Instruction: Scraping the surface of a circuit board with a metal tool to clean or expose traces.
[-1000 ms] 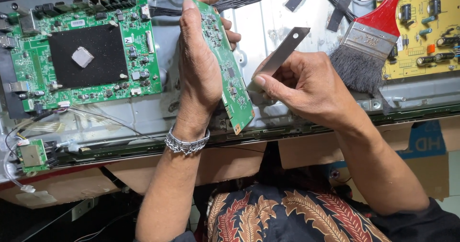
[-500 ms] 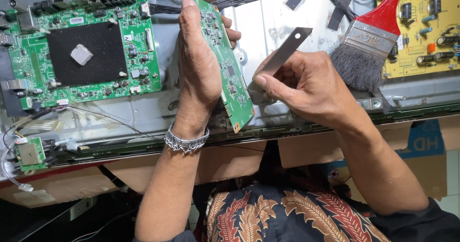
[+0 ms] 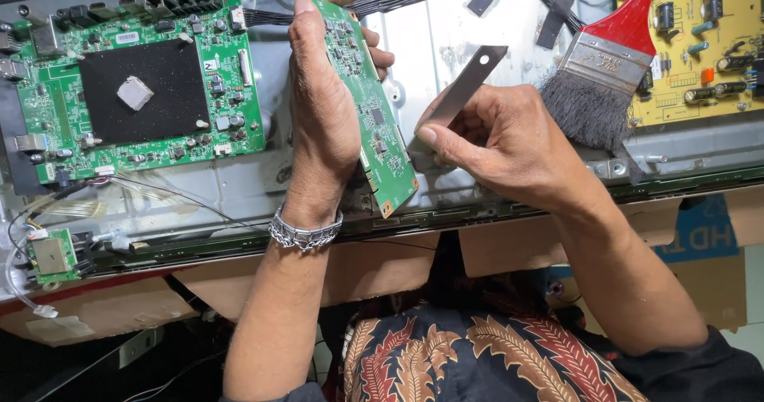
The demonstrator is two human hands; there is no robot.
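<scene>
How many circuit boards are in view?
4: a narrow green board in the left hand, a large green one upper left, a small one lower left, a yellow one upper right. Others may be hidden.

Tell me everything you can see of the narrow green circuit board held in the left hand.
The narrow green circuit board is long and slim, studded with small dark chips and tiny soldered parts, with a copper-coloured corner at its near end. It stands tilted on edge above the grey metal back panel, component face turned toward the right hand. The left hand grips it, thumb on the near side, fingertips curled over the far edge. The right hand presses a flat grey metal strip to its lower edge.
</scene>
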